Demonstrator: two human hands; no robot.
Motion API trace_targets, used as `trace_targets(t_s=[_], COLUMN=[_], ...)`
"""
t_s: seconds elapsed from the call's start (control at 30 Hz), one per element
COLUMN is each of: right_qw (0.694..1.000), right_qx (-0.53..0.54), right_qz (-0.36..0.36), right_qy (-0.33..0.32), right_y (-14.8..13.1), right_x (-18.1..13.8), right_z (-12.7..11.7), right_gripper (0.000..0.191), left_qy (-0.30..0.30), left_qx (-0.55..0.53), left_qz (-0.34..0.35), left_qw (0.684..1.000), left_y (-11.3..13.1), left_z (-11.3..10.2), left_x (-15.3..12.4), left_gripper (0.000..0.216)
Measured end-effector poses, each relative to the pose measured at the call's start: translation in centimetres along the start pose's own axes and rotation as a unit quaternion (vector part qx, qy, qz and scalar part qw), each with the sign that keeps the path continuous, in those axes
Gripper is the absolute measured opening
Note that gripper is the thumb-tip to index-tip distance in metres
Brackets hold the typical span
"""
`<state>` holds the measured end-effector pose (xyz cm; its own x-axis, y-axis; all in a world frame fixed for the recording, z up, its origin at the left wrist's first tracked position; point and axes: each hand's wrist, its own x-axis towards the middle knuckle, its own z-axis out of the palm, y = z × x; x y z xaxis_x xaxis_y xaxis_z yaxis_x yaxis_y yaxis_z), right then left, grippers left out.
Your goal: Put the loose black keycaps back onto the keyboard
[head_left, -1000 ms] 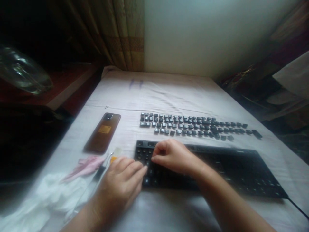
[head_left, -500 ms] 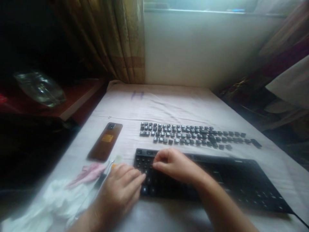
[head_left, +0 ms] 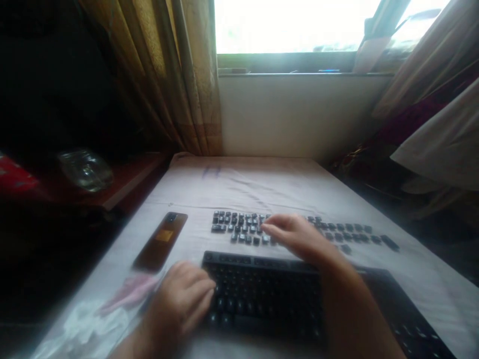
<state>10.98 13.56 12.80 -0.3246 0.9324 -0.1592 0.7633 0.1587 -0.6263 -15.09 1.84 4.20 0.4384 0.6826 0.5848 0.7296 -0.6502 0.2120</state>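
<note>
A black computer keyboard (head_left: pixel 258 299) lies on the cloth-covered table, with small pale key positions at its lower left. My left hand (head_left: pixel 183 294) rests against its left edge, fingers curled together and gripping that side. Beyond the keyboard, loose black keycaps (head_left: pixel 239 227) are laid out in rows. My right hand (head_left: pixel 294 233) is over these rows, thumb and forefinger brought together at the keycaps near the middle. Whether a keycap is between the fingertips is too small to see. My right forearm covers part of the keyboard and some keycaps.
A brown phone (head_left: pixel 160 242) lies left of the keycaps. Nearer are a pink cloth (head_left: pixel 129 294) and crumpled white material (head_left: pixel 90 324). At the left, a clear plastic item (head_left: pixel 86 169) sits on a reddish shelf (head_left: pixel 127 184). A curtain (head_left: pixel 179 85) and window are beyond the table.
My right hand has moved from the keyboard's upper left, forward and right, to the loose keycaps. My left hand stays at the keyboard's left edge. The view has tilted up, showing more window.
</note>
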Motion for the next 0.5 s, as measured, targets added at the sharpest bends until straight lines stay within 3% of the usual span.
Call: trace_targets(t_s=[0.13, 0.27, 0.5], right_qw=[0.999, 0.999, 0.999], right_qx=[0.004, 0.013, 0.015], right_qz=[-0.026, -0.032, -0.027], right_qy=[-0.018, -0.009, -0.011], right_y=[0.6, 1.0, 1.2], right_x=[-0.5, -1.2, -1.5], right_z=[-0.6, -1.6, -2.6], right_gripper=[0.025, 0.026, 0.027], left_qy=[-0.085, -0.12, -0.175], left_qx=[0.002, 0.018, 0.061], left_qz=[-0.085, -0.135, -0.161], left_qw=[0.993, 0.983, 0.969], left_y=[-1.7, -4.1, -5.0], left_z=[0.8, 2.6, 5.4], left_x=[2.5, 5.4, 8.5], left_gripper=[0.017, 0.016, 0.015])
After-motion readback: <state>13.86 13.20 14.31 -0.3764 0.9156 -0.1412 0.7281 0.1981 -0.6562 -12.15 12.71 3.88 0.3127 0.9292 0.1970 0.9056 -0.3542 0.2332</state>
